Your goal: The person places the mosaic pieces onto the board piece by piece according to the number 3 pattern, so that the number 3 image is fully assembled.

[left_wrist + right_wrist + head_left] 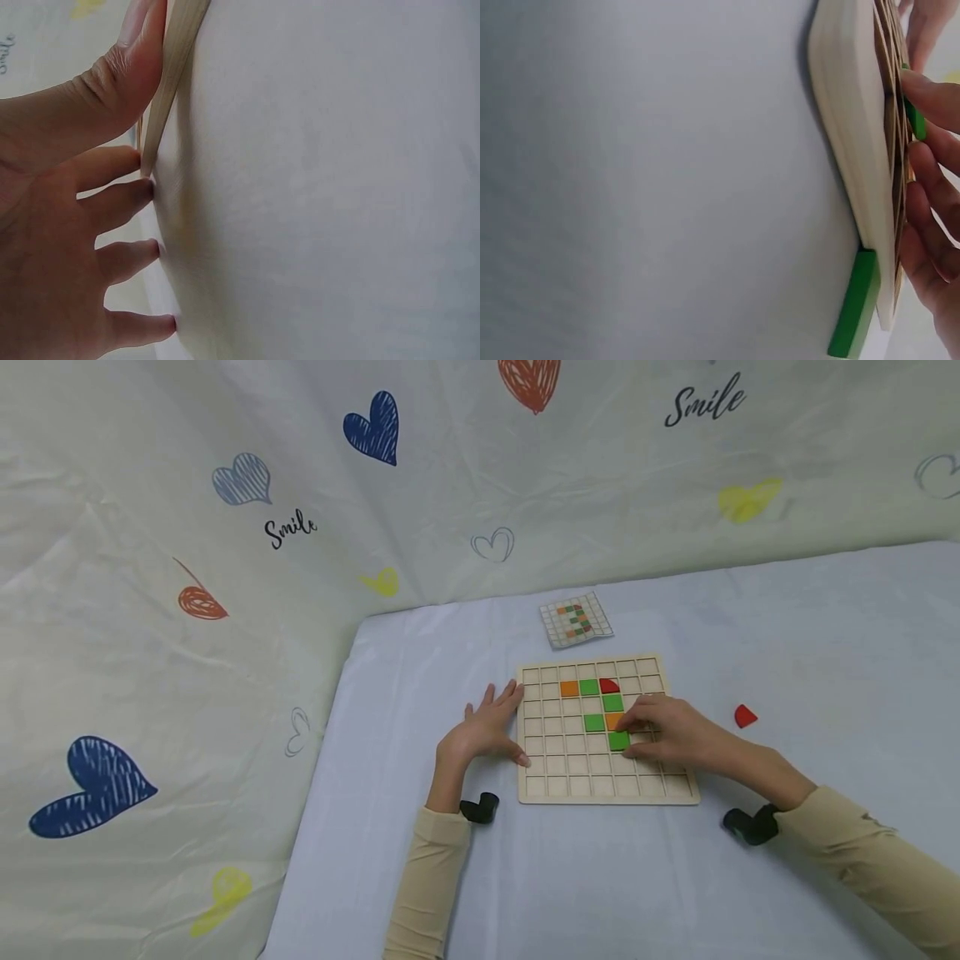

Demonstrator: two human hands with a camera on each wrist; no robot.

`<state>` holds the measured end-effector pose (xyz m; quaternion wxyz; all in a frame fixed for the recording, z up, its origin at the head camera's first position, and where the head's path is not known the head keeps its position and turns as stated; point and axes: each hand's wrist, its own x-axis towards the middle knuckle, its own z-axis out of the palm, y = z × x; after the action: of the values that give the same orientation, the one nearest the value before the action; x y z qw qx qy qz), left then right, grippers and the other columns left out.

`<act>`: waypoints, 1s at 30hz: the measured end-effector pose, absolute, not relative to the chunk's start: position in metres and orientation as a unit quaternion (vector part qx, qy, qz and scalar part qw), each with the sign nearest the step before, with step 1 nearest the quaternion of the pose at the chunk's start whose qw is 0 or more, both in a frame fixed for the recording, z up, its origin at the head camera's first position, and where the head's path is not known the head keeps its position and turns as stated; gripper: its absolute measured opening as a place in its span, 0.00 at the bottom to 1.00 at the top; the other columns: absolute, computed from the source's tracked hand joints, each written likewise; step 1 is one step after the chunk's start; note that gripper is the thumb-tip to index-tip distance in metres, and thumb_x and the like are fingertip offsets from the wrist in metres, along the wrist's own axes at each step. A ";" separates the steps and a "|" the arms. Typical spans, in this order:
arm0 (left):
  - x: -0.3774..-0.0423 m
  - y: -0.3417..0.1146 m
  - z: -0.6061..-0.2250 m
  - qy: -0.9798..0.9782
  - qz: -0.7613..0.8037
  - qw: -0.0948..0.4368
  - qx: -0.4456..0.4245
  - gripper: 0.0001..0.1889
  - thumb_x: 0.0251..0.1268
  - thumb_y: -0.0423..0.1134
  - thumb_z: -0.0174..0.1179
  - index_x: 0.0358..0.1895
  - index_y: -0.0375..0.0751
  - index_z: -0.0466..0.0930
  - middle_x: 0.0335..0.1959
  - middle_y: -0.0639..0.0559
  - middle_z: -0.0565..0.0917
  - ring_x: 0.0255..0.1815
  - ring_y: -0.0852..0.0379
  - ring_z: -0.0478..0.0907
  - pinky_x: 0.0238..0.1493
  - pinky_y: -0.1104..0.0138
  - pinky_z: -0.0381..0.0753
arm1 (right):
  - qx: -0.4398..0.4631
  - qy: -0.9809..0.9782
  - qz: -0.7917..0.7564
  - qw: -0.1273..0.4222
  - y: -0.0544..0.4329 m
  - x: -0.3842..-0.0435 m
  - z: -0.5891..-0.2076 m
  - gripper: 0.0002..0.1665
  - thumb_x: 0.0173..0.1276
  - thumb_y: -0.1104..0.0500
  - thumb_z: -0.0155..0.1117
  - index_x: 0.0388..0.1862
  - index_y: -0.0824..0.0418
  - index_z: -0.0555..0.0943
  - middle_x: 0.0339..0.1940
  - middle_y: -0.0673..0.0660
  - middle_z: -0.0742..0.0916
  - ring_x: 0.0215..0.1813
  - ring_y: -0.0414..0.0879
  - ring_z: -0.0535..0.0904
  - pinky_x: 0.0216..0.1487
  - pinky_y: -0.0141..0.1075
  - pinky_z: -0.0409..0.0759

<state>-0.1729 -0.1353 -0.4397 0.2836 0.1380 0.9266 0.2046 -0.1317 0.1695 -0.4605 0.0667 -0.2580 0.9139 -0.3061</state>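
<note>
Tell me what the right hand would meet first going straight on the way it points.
Probably the lower orange tile in the head view, just ahead of the right hand; its height above the board is unclear, so it might pass over.

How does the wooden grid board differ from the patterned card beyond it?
The wooden grid board is larger than the patterned card. The board holds separate coloured pieces, while the card's shapes look printed. The left hand touches the board's edge and the right hand is over it; neither touches the card. Board and card both show a grid with orange, green and red.
</note>
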 end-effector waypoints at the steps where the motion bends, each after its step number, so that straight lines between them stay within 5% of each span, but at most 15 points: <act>1: -0.173 -0.135 -0.440 0.927 0.205 0.283 0.139 0.65 0.49 0.45 0.82 0.86 0.51 0.41 0.87 0.56 0.40 0.87 0.46 0.28 0.81 0.37 0.32 | -0.258 0.914 -0.306 0.068 0.170 -0.131 -0.460 0.17 0.55 0.58 0.83 0.44 0.58 0.89 0.41 0.49 0.87 0.46 0.46 0.80 0.49 0.43 0.82; 17: -0.170 -0.135 -0.439 0.928 0.197 0.287 0.136 0.65 0.50 0.45 0.81 0.86 0.50 0.41 0.87 0.56 0.39 0.87 0.46 0.28 0.81 0.37 0.33 | -0.275 0.913 -0.302 0.023 0.201 -0.120 -0.452 0.15 0.56 0.62 0.82 0.43 0.57 0.89 0.41 0.46 0.89 0.44 0.46 0.79 0.43 0.37 0.82; 30: -0.174 -0.137 -0.436 0.921 0.202 0.296 0.151 0.65 0.51 0.46 0.81 0.86 0.49 0.40 0.87 0.54 0.38 0.86 0.44 0.27 0.81 0.36 0.33 | -0.282 0.919 -0.275 -0.035 0.232 -0.110 -0.458 0.20 0.48 0.64 0.85 0.41 0.56 0.89 0.39 0.44 0.88 0.38 0.40 0.77 0.35 0.33 0.79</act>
<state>-0.1737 -0.1374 -0.4359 0.2959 0.1507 0.9214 0.2019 -0.1104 0.2318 -0.4583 -0.0346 -0.2816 0.9188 -0.2746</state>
